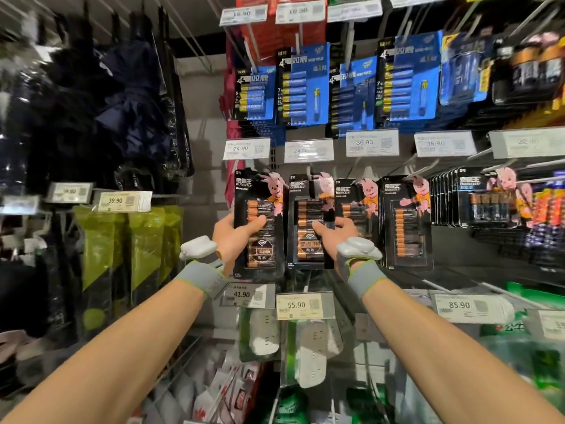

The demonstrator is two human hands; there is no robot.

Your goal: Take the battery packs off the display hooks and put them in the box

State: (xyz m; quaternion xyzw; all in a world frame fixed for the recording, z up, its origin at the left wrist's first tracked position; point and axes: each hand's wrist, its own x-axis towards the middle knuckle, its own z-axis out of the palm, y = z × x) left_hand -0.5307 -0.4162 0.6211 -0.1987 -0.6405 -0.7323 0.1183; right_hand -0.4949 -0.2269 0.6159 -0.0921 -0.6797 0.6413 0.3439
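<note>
With left hand [234,237] curled round first pack [260,209] and right hand [341,229] pinching next pack [307,249], draw each straight outward, kept level, never tugged downward.

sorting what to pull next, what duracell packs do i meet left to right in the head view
first pack gripped by left hand, second pack gripped by right hand, third pack, fourth pack, thick stack

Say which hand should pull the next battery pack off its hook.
Right, probably. The right hand pinches the middle black card battery pack, which hangs on a metal hook. The left hand is full, gripping the leftmost black card battery pack, which looks already free.
</note>
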